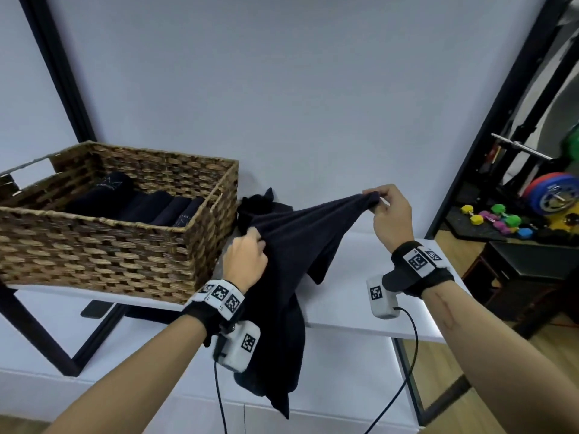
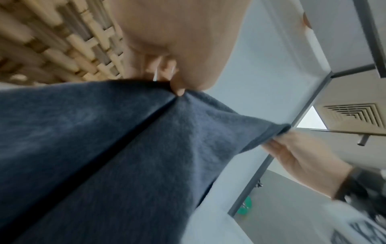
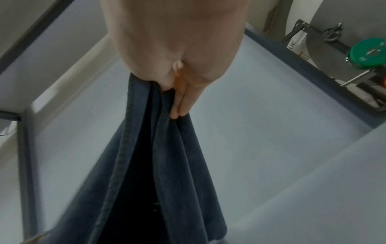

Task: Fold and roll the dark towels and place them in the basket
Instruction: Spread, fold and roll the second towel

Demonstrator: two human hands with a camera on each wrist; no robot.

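Observation:
A dark navy towel hangs stretched between both hands above the white table. My left hand grips a bunch of it beside the basket's right wall; its lower part droops past the table's front edge. My right hand pinches a raised corner at the right. The wrist views show the same cloth held in the curled fingers. A woven wicker basket on the left holds several rolled dark towels. More dark cloth lies heaped behind the basket's corner.
A white wall rises right behind the table. At the right, a black frame borders a gym area with coloured dumbbells and weight plates. Cables hang from both wrist cameras.

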